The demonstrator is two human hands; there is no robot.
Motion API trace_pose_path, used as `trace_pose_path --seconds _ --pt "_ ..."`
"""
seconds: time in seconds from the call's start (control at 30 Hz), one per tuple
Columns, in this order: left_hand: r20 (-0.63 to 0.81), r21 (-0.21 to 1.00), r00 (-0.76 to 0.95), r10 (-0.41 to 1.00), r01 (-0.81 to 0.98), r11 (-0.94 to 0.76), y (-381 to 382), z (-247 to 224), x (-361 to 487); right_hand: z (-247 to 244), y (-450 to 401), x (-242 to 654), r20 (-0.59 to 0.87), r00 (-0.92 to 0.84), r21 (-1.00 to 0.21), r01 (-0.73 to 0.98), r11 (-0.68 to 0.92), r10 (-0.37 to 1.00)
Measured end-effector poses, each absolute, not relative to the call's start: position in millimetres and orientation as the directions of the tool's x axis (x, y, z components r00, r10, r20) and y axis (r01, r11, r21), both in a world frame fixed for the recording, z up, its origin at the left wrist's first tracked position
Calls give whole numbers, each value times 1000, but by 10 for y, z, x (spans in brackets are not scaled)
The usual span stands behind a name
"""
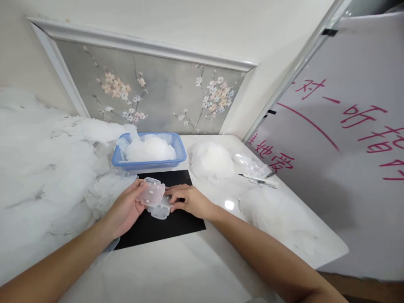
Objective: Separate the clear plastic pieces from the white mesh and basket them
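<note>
Over the black mat (164, 235), my left hand (128, 206) grips a translucent plastic piece (153, 191) with rounded corners and small raised pale dots, thumb on its near face. My right hand (187, 200) has its fingers bent around the edge of a second translucent piece (159, 211), which lies just below and behind the first. Whether the two pieces are joined or only overlap I cannot tell. Part of the lower piece is hidden by the upper one and by my right fingers.
A blue basket (148, 164) with white translucent pieces stands behind the mat. A large heap of similar pieces (41, 181) fills the left side. A bagged white pile (211, 160), a pen-like tool (260, 181) and clear plastic packaging (252, 164) lie right. A whiteboard (362, 202) borders the table.
</note>
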State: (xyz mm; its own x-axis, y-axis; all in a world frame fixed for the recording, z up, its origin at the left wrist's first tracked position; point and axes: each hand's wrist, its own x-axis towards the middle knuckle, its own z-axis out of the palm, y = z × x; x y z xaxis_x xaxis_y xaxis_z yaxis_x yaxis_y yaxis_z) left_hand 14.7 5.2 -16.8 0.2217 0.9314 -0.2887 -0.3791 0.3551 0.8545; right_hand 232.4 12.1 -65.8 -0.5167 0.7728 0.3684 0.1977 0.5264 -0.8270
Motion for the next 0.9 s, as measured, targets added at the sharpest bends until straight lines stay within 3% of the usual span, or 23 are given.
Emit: trace_pose_path --seconds 0.1,0.23,0.3,0.4,0.6,0.9 --pt "-296 846 205 933 -397 355 49 -266 146 -627 88 2356 297 -496 -907 121 404 816" --pt "-355 818 197 914 -407 406 37 -241 146 -609 56 2315 80 -148 -994 -91 67 986" --pt "-377 813 204 904 -395 428 31 -219 159 -623 83 2306 -53 -110 -955 -286 -83 993" --pt "-381 821 187 906 -383 424 25 -215 179 -654 154 2325 -163 -227 -819 -513 -259 960" --pt "-324 864 128 937 -362 349 14 -271 203 -682 233 2373 -208 -291 -698 -625 -350 934" --pt "-325 854 149 934 -378 358 18 -259 205 -649 217 2385 -216 -318 -724 -583 -370 923"
